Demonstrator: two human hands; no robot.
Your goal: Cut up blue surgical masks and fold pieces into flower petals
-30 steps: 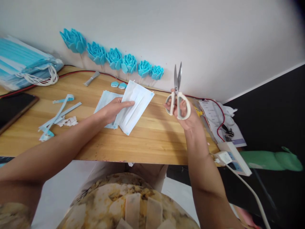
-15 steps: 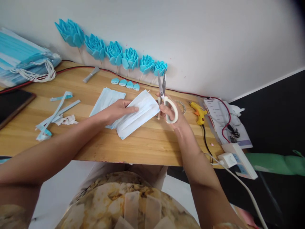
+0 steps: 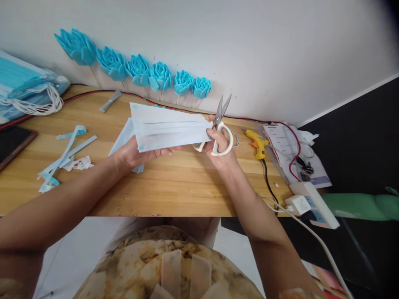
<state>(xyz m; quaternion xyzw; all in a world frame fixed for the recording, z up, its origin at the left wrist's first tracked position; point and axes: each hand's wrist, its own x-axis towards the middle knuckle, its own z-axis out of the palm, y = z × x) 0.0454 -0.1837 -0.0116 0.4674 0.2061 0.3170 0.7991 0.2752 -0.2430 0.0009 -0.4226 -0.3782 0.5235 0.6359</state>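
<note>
Mask (image 3: 168,131) is lifted above the table (image 3: 187,187), pinched by the left hand (image 3: 131,153) at its near-left corner, uncut. The right hand (image 3: 218,145) grips the scissors (image 3: 218,124), blades apart at its right end. Six flowers (image 3: 137,70) line the far wall; strips (image 3: 65,151) lie left.

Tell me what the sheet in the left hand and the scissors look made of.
Sheet: looks like soft, matte non-woven mask fabric, with pressed pleats and a pale blue edge. Scissors: shiny grey metal blades, with smooth cream handle loops, probably plastic.
</note>
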